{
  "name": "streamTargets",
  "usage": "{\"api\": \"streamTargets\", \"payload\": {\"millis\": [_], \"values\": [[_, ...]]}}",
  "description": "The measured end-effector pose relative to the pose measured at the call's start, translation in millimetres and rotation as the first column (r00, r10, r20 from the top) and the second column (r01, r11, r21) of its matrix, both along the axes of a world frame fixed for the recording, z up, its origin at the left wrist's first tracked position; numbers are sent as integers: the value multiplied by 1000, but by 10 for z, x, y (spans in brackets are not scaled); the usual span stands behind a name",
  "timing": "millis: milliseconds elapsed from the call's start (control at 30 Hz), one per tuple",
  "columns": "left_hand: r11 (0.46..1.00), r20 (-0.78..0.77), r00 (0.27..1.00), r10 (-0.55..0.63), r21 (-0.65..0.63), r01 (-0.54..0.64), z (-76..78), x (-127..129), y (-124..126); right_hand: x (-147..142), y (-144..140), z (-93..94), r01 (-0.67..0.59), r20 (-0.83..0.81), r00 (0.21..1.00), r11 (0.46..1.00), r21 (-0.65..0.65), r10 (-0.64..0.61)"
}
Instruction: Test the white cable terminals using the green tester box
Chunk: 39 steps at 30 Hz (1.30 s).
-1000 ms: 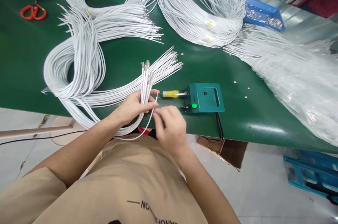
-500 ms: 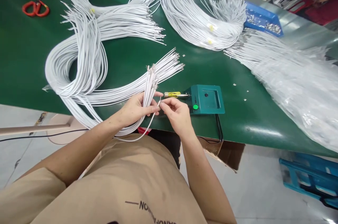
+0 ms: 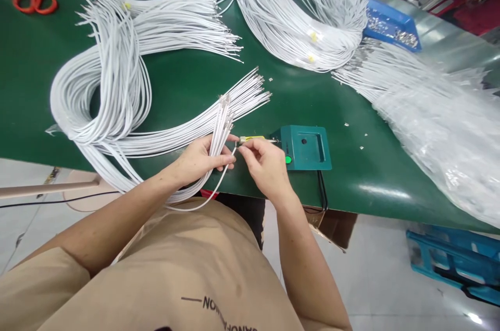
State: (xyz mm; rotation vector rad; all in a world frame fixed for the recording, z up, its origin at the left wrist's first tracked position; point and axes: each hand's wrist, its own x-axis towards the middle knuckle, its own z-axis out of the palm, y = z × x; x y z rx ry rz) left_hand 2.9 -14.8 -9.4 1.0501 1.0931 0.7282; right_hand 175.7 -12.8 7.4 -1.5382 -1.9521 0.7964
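The left hand (image 3: 199, 159) is clenched around a bunch of white wires (image 3: 219, 130) whose metal-tipped ends fan up toward 12 o'clock; the right hand (image 3: 265, 164), just at its 3 o'clock, pinches the tip of a single white wire (image 3: 224, 172) between thumb and forefinger — that wire loops down toward 7 o'clock over the edge of the green table (image 3: 187, 86). Just beyond the right fingers lies a yellow-handled tool (image 3: 253, 139) plugged into a teal box (image 3: 307, 147). Big coils of white wire (image 3: 109, 76) spread at 10 o'clock, orange scissors (image 3: 33, 0) far at 10 — a blue tray (image 3: 392, 29) at 2 o'clock
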Motion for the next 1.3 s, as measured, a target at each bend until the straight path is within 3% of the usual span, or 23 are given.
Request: {"api": "streamTargets", "payload": {"millis": [100, 233, 433, 633, 867, 1100, 1200, 1300], "values": [[999, -5, 999, 44, -2, -44, -44, 26, 47, 136, 130, 56, -34, 318, 947, 973, 230, -42], [997, -11, 997, 80, 3, -80, -88, 77, 120, 302, 298, 97, -210, 517, 853, 955, 209, 75], [997, -61, 995, 78, 4, -78, -107, 131, 189, 379, 347, 99, -314, 531, 823, 940, 132, 200], [995, -153, 983, 97, 14, -96, -132, 157, 200, 346, 350, 60, -261, 545, 830, 947, 190, 119], [995, -244, 965, 97, 4, -99, -172, 187, 207, 347, 353, 74, -254, 531, 837, 953, 165, 131], [990, -176, 978, 108, -72, -122, -95, 167, 226, 257, 98, 163, -140, 336, 941, 946, 292, 35], [989, -190, 975, 119, -59, -133, -24, 109, 209, 96, -127, 127, -261, 331, 929, 925, 275, 164], [994, -171, 979, 106, 3, -107, 4, 33, 163, -108, -347, 26, -471, 421, 837, 852, 229, 349]]}}
